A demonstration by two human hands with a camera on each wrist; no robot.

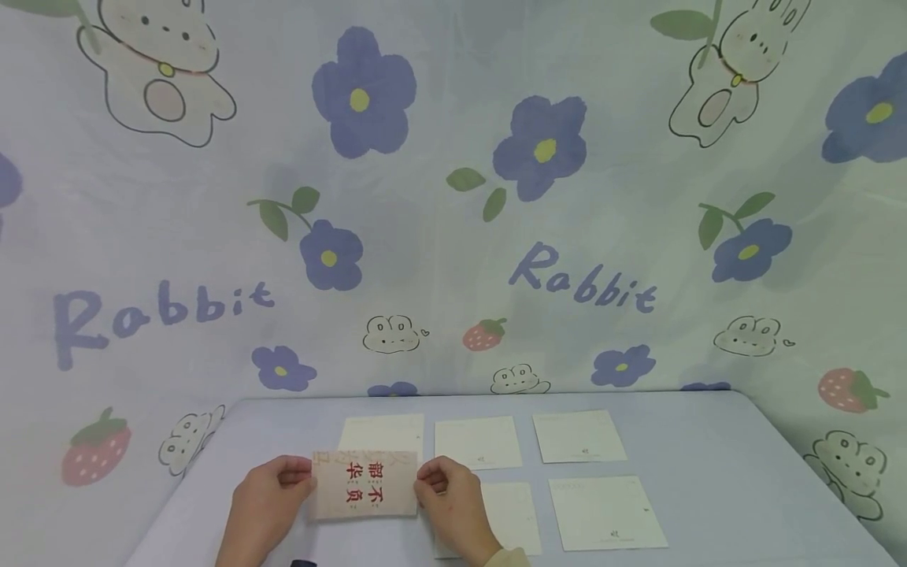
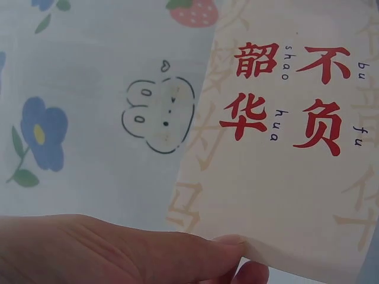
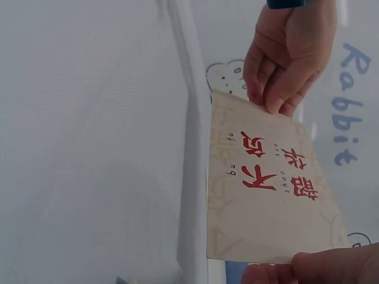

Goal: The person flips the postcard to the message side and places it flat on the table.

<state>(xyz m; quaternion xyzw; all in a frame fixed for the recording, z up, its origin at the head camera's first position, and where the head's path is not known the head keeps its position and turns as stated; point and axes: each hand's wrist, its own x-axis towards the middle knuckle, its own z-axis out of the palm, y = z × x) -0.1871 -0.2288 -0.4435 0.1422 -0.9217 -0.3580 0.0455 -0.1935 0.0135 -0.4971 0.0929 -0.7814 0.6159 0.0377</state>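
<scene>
A cream card (image 1: pixel 364 487) with red Chinese characters and small pinyin is held up above the near part of the table, its characters lying sideways in the head view. My left hand (image 1: pixel 265 504) pinches its left edge between thumb and fingers; my right hand (image 1: pixel 457 504) pinches the opposite edge. Up close in the left wrist view, the printed face of the card (image 2: pixel 284 189) also has pale tan characters along its borders. From the right wrist, the left hand (image 3: pixel 290 62) grips the far end and the right hand (image 3: pixel 337 265) the near end.
Several pale cards lie in two rows on the table: back left (image 1: pixel 386 429), back middle card (image 1: pixel 478 441), back right card (image 1: pixel 579 435), front middle card (image 1: pixel 516 516) and front right card (image 1: pixel 607 512). The held card and right hand partly cover two. A patterned curtain (image 1: pixel 453 236) hangs behind.
</scene>
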